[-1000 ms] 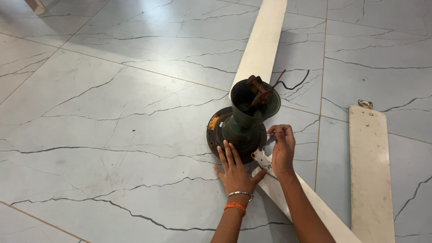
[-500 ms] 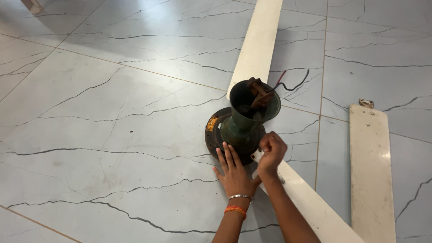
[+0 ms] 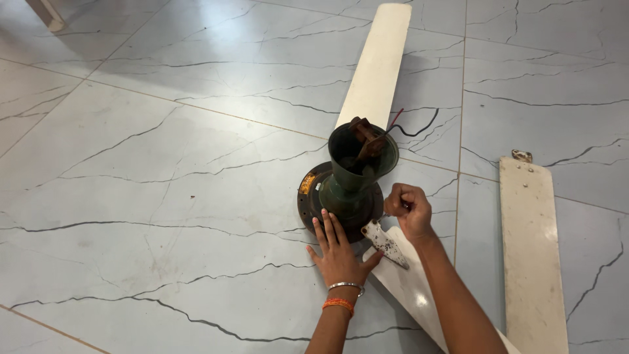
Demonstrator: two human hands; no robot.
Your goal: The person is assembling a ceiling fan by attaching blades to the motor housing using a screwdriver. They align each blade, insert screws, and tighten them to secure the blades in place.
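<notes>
A ceiling fan (image 3: 350, 190) lies on a marble floor (image 3: 164, 170), motor housing down and its dark green cup pointing up, just ahead of both hands. The left hand (image 3: 337, 252) is spread flat, palm down, fingers straight and pressed against the near rim of the motor, gripping nothing and seemingly steadying the fan. The right hand (image 3: 407, 211) is clenched into a fist just to the right of the motor, above the rusty metal bracket (image 3: 385, 244) that ties the near blade (image 3: 419, 295) to the housing; something small may be pinched inside the fist, but the fingers hide it and I cannot tell what. That blade runs back under the right forearm toward the bottom edge. A second blade (image 3: 377, 65) reaches away beyond the hands, still on the motor. A third, loose blade (image 3: 532, 255) lies apart on the floor well to the right of the right hand. Red and black wires (image 3: 409, 124) trail from the cup on its far side. The step in hand looks like work on the fastening at the near blade's bracket. The next move likely calls for a firm turning grip from the right hand at the bracket while the left keeps the motor from rotating.
</notes>
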